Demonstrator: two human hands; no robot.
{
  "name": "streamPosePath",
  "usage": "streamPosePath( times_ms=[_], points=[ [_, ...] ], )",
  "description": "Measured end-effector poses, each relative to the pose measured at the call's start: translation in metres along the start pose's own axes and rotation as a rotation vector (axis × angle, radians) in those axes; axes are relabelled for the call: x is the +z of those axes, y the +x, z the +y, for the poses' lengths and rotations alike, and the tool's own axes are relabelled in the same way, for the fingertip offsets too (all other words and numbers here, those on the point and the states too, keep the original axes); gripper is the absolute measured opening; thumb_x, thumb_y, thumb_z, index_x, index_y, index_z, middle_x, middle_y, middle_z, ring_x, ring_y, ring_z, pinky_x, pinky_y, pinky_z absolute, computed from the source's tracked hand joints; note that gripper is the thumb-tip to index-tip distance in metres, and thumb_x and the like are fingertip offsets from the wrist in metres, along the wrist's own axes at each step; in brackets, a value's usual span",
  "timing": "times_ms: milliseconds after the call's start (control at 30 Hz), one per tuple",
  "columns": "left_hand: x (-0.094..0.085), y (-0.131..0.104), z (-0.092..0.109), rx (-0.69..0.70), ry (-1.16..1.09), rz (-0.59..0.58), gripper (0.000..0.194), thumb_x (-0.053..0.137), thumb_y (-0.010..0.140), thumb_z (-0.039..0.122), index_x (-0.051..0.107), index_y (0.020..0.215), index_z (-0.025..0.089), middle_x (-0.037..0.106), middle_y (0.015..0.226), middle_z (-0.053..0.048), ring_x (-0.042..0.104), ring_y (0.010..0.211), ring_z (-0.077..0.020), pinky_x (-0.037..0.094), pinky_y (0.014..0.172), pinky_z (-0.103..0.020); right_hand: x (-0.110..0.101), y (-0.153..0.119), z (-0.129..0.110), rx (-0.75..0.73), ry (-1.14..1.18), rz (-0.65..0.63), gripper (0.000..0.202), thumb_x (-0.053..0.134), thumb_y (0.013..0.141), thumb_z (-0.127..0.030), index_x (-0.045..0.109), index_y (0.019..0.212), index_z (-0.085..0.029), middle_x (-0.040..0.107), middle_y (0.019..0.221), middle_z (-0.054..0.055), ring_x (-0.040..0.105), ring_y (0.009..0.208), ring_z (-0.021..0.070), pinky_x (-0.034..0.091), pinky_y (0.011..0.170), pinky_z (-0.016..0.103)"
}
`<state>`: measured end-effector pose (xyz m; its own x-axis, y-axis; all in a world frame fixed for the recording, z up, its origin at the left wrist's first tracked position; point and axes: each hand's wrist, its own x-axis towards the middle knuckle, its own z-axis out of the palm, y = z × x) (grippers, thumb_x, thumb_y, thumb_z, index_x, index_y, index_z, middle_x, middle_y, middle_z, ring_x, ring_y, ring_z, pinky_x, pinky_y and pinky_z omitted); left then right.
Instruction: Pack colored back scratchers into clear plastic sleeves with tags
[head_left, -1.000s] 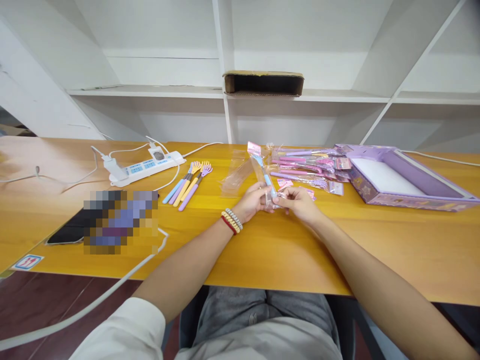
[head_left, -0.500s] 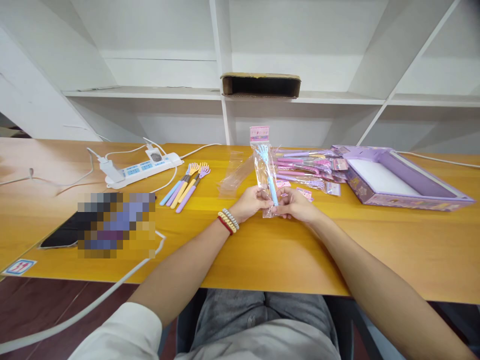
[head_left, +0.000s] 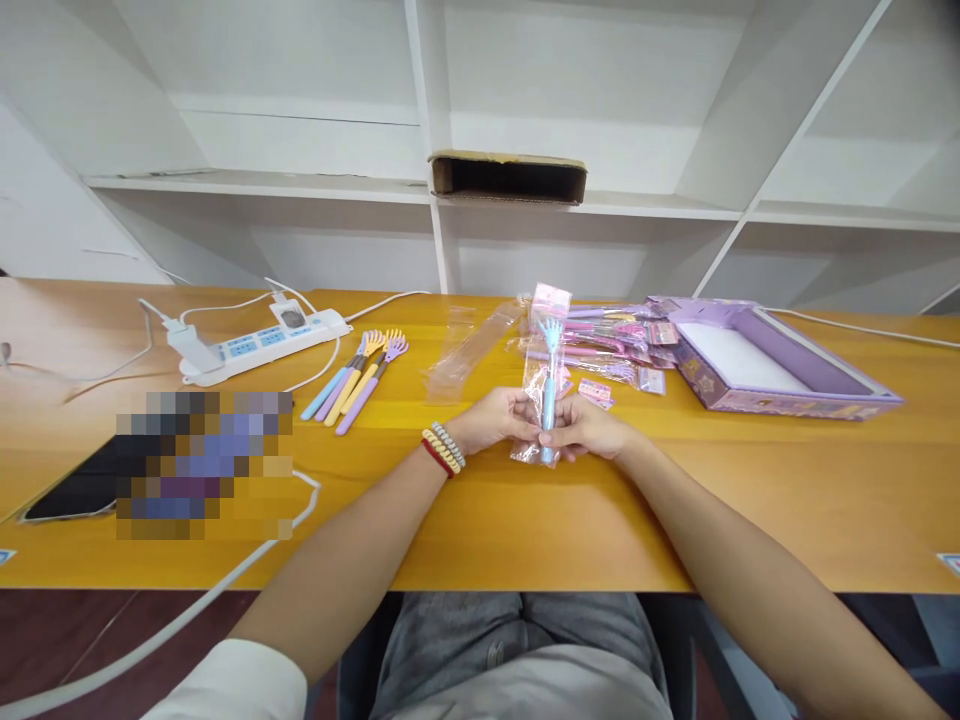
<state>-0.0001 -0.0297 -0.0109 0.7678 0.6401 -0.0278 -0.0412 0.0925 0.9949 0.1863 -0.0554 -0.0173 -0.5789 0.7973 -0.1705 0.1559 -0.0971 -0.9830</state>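
A blue hand-shaped scratcher (head_left: 550,385) stands upright inside a clear plastic bag with a pink header card (head_left: 551,300). My left hand (head_left: 504,418) pinches the bag's left side near its lower part. On the right, my right hand (head_left: 589,427) grips the scratcher's handle through the bag, thumb in front. Several unwrapped scratchers (head_left: 358,380) in blue, purple and yellow lie to the left. Flat clear bags (head_left: 472,350) rest behind my left hand. Beyond my right hand lies a pile of bagged scratchers (head_left: 615,345), with small pink cards (head_left: 596,392) in front.
An open purple box (head_left: 787,400) sits at the right. At the left are a white power strip (head_left: 262,355) with cables and a black phone-like slab (head_left: 82,480) beside a blurred patch. A cardboard box (head_left: 510,160) rests on the white shelf behind.
The bagged blue scratcher has come lower and nearer, and is now more upright. Both hands have moved slightly down with it. The view has shifted a little.
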Motion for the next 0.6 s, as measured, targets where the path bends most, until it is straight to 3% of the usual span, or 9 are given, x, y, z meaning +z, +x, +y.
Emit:
streamPosePath(
  times_ms=[67,167,267,333,467,600],
  points=[
    [0.000,-0.001,0.002,0.016,-0.026,0.028,0.043,0.077,0.058,0.021,0.057,0.095,0.010,0.060,0.068,-0.002,0.055,0.053,-0.0091,0.043,0.049,-0.021,0.004,0.001,0.001,-0.035,0.029,0.048,0.033,0.072,0.063,-0.041,0.062,0.076,-0.012,0.062,0.055,0.002,0.045,0.036,0.0057,0.025,0.032,0.016],
    [0.002,0.002,0.003,0.060,-0.072,0.237,0.058,0.075,0.062,0.026,0.049,0.113,0.015,0.059,0.070,0.001,0.057,0.055,-0.0094,0.046,0.052,-0.022,0.008,0.003,0.001,-0.123,0.158,0.199,0.031,0.071,0.064,-0.041,0.061,0.076,-0.013,0.059,0.050,0.000,0.038,0.032,0.0045,0.018,0.030,0.017],
    [0.003,0.008,0.000,0.103,-0.101,0.517,0.044,0.068,0.071,0.034,0.048,0.105,0.016,0.056,0.068,0.002,0.056,0.052,-0.0086,0.047,0.050,-0.021,0.003,0.010,0.000,-0.183,0.318,0.424,0.030,0.071,0.065,-0.040,0.057,0.073,-0.015,0.057,0.051,-0.002,0.034,0.032,0.0037,0.013,0.030,0.018],
    [0.002,0.013,-0.004,0.118,-0.109,0.630,0.036,0.064,0.074,0.037,0.048,0.099,0.017,0.054,0.069,0.002,0.054,0.049,-0.0072,0.044,0.046,-0.020,-0.008,0.017,-0.001,-0.180,0.389,0.582,0.031,0.072,0.063,-0.041,0.053,0.066,-0.016,0.057,0.052,-0.001,0.034,0.033,0.0036,0.013,0.030,0.018],
    [-0.001,0.014,-0.014,0.126,0.001,0.645,0.029,0.061,0.075,0.034,0.049,0.095,0.018,0.053,0.069,0.003,0.052,0.049,-0.0067,0.039,0.043,-0.018,-0.041,0.035,-0.007,-0.143,0.476,0.802,0.031,0.074,0.060,-0.035,0.048,0.062,-0.016,0.056,0.054,-0.001,0.036,0.037,0.0043,0.017,0.030,0.018],
    [0.001,0.011,-0.022,0.159,0.312,0.574,0.024,0.059,0.075,0.030,0.054,0.095,0.018,0.057,0.074,0.001,0.053,0.057,-0.0084,0.040,0.051,-0.020,-0.076,0.059,-0.020,-0.047,0.359,1.036,0.025,0.070,0.066,-0.026,0.047,0.064,-0.017,0.057,0.055,0.000,0.036,0.037,0.0039,0.020,0.029,0.018]
  ],
)
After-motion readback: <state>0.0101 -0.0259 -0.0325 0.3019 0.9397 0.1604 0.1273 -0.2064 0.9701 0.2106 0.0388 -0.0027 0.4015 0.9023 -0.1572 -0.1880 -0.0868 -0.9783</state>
